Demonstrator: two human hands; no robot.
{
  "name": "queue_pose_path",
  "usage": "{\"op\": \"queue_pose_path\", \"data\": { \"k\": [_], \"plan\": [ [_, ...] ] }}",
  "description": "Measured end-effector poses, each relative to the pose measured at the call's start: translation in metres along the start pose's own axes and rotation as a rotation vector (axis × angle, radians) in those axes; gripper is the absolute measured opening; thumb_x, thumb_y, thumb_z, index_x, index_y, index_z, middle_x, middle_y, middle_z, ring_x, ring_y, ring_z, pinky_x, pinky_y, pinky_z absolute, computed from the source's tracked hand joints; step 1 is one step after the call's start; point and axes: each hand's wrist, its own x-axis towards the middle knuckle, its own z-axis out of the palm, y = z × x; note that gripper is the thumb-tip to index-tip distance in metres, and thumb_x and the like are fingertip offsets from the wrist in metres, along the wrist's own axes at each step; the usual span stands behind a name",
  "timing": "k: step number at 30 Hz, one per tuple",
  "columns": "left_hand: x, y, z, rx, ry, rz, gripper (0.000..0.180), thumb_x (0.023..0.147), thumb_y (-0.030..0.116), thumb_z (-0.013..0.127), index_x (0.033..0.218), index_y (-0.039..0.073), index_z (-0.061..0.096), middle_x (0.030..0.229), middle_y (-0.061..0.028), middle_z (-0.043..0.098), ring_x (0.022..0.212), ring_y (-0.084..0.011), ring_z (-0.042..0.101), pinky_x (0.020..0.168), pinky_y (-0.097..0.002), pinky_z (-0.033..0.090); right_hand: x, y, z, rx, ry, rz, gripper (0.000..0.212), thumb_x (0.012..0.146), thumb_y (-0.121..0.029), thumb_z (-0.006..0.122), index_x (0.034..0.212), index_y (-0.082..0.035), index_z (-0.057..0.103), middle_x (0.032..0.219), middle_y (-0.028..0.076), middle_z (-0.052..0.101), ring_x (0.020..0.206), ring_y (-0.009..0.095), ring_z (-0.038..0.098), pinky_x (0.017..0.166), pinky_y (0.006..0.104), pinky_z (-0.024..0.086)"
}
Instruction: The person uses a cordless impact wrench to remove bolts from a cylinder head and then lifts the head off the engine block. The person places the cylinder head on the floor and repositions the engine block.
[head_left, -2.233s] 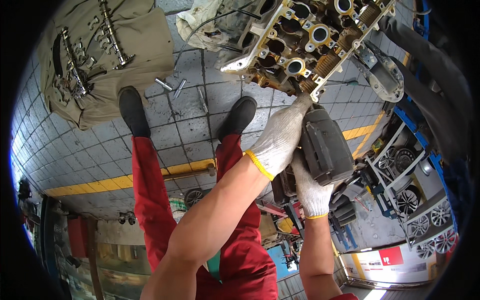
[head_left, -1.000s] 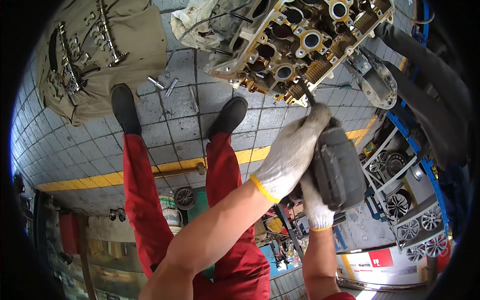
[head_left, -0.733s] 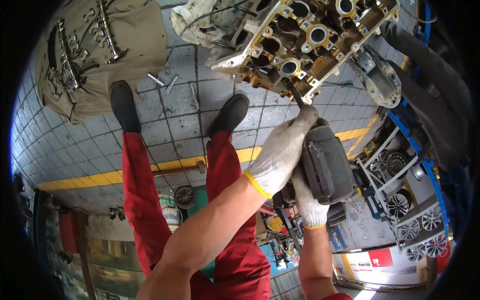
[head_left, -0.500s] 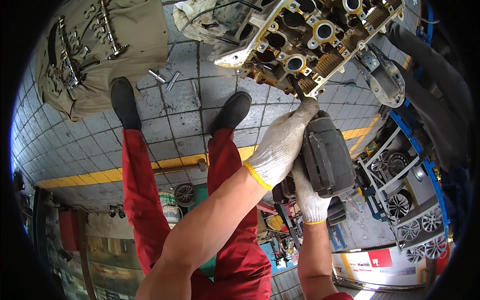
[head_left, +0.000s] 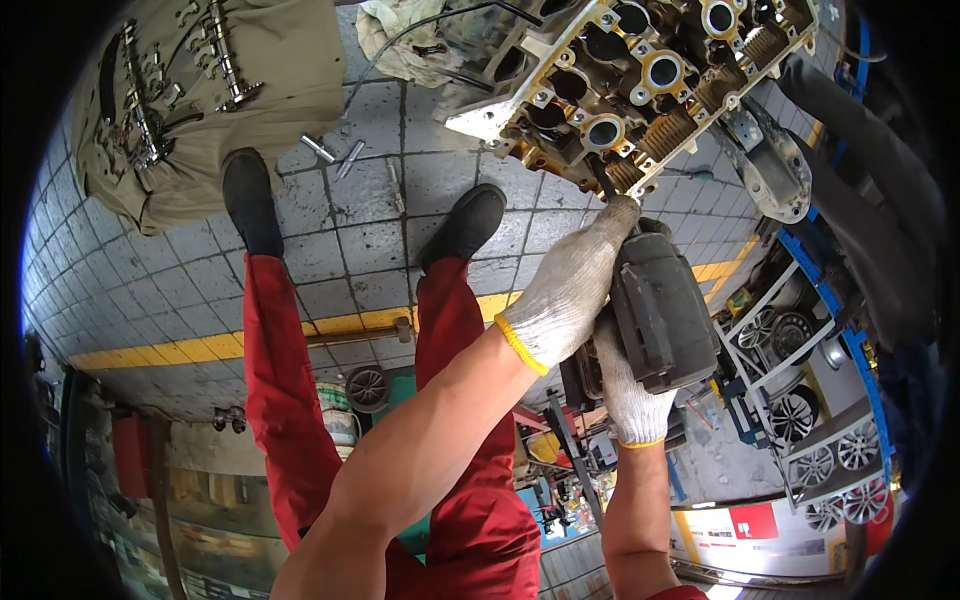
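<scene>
Head view: your left hand (head_left: 578, 283) grasps the power tool (head_left: 665, 312) at the lower corner of the engine part (head_left: 640, 95); your right hand's (head_left: 630, 392) grip is hidden. It seems heavy, hard; support its front and handle.

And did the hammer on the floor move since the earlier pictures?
No. The hammer lies along the same part of the yellow floor stripe as before, so it hasn't shifted either way.
</scene>
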Motion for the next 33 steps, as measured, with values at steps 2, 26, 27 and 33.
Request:
{"op": "queue_pose_path", "data": {
  "k": [2, 26, 27, 33],
  "plan": [
    [-0.001, 0.000, 0.001, 0.014, 0.002, 0.005, 0.038, 0.117, 0.041, 0.056, 0.121, 0.006, 0.070, 0.108, -0.0093, 0.076, 0.093, -0.0197, 0.075, 0.089, -0.0383, 0.063, -0.001, 0.000, 0.000, 0.006, 0.003, 0.012, 0.042, 0.094, -0.015, 0.086, 0.134, -0.003, 0.075, 0.127, 0.016, 0.079, 0.113, 0.032, 0.078, 0.098, 0.0452, 0.061],
    [-0.061, 0.038, 0.006, 0.049, 0.093, 0.056, 0.047, 0.120, 0.041, 0.047, 0.117, 0.001, 0.070, 0.109, -0.0157, 0.077, 0.098, -0.0273, 0.076, 0.095, -0.0429, 0.063, -0.024, -0.022, 0.013, 0.056, -0.176, -0.133, 0.051, 0.095, -0.021, 0.082, 0.143, -0.011, 0.073, 0.142, 0.014, 0.073, 0.132, 0.038, 0.067, 0.114, 0.0520, 0.052],
    [-0.058, 0.039, 0.004, 0.026, 0.093, 0.064, 0.046, 0.120, 0.041, 0.047, 0.116, 0.001, 0.070, 0.109, -0.0156, 0.077, 0.097, -0.0273, 0.076, 0.095, -0.0431, 0.063, -0.021, -0.023, 0.016, 0.070, -0.173, -0.148, 0.053, 0.095, -0.021, 0.081, 0.145, -0.011, 0.071, 0.143, 0.014, 0.073, 0.134, 0.038, 0.067, 0.116, 0.0518, 0.052],
    [-0.047, 0.055, 0.000, -0.044, 0.066, 0.042, 0.044, 0.119, 0.041, 0.049, 0.117, 0.002, 0.069, 0.108, -0.0156, 0.077, 0.096, -0.0246, 0.075, 0.091, -0.0419, 0.063, 0.003, -0.034, 0.018, -0.097, -0.102, -0.262, 0.040, 0.096, -0.013, 0.085, 0.134, -0.004, 0.076, 0.125, 0.014, 0.079, 0.115, 0.030, 0.075, 0.100, 0.0467, 0.060]
  ]
}}
